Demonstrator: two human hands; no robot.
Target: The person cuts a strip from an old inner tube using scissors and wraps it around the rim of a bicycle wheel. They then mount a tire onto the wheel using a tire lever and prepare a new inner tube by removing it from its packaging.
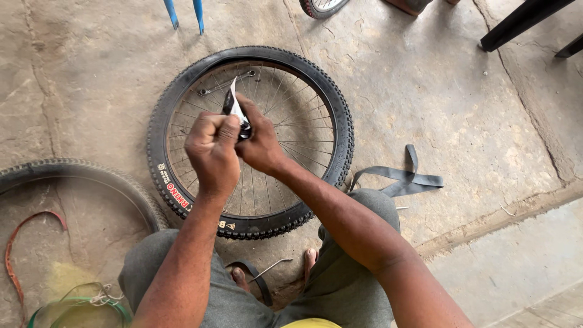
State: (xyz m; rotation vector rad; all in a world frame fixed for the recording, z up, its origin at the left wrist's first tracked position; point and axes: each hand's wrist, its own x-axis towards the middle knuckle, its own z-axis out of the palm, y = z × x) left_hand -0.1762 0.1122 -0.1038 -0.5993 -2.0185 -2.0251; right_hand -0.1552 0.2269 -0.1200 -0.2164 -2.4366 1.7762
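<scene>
A spoked bicycle wheel with a black knobbly tyre (340, 115) lies flat on the concrete floor in front of me. Above its spokes, both hands meet around a small black and white piece (234, 104), which looks like a patch with its backing sticking up. My left hand (211, 149) pinches it from the left with closed fingers. From the right, my right hand (261, 143) grips its lower end. My knees in grey trousers are at the bottom of the view.
A second tyre (79, 173) lies at the left, with a reddish strip (18, 234) and green wire hoops (79, 300) near it. A black rubber strip (401, 177) lies right of the wheel. Blue fork legs (185, 13), another wheel (319, 6) and dark furniture legs (522, 21) stand at the top.
</scene>
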